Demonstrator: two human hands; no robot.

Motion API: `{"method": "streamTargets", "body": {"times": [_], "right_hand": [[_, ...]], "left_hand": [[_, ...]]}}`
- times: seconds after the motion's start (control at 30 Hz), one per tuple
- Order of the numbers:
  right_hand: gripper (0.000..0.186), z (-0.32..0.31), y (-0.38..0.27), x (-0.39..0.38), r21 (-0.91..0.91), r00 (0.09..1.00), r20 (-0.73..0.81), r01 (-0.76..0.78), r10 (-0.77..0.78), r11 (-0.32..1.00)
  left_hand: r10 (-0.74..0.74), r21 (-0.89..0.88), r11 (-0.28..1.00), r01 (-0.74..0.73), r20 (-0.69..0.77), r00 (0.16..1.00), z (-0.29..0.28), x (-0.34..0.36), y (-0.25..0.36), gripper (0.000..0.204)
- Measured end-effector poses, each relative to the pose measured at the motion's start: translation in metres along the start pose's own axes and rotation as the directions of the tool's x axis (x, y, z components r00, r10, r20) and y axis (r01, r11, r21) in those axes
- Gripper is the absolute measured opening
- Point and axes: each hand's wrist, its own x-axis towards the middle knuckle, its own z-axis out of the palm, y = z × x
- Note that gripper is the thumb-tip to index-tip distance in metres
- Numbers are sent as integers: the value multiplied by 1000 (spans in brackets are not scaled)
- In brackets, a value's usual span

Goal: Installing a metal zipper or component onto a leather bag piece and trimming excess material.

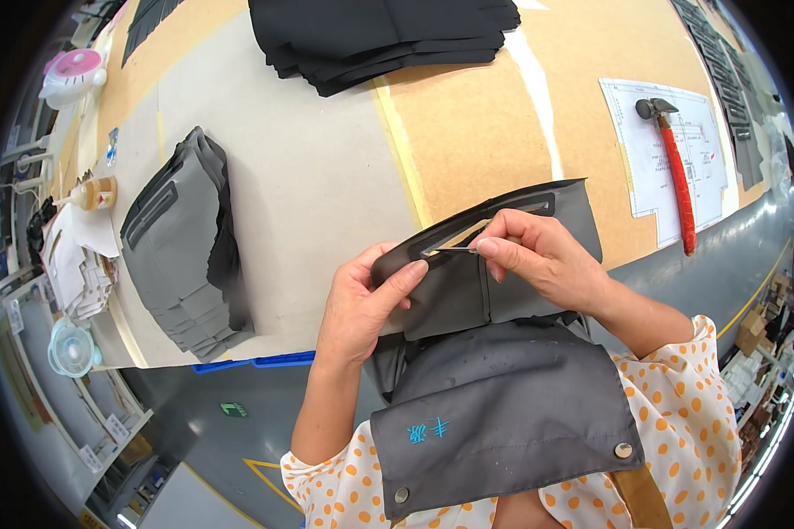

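My right hand [543, 260] has thumb and forefinger pressed together on a thin silver metal tool [454, 249], its tip at the left end of a long, narrow, dark-rimmed slot [474, 231] in a dark grey, leather-like panel [450, 295]. Just left of that, my left hand [357, 304] pinches the panel's left end, thumb on its face. I judge the work wants a low tool angle and short, light strokes, my left thumb bracing the material without crossing the tip's path; a slip could mark the face. The panel sits between my hands at the near edge of the table [309, 176]. Farther left of my grip lies a stack of similar grey panels [176, 264]; to its right, a red-handled hammer [679, 181].
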Motion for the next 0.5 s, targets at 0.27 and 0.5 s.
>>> {"method": "streamTargets", "body": {"times": [0.27,0.5], "right_hand": [[28,-3,-11,0,-63,997,16,-69,70,996],[25,0,-20,1,-99,993,24,-110,112,989]], "left_hand": [[28,32,999,-28,-11,1000,3,-2,3,25],[37,46,998,-36,-4,999,3,-2,3,23]]}}
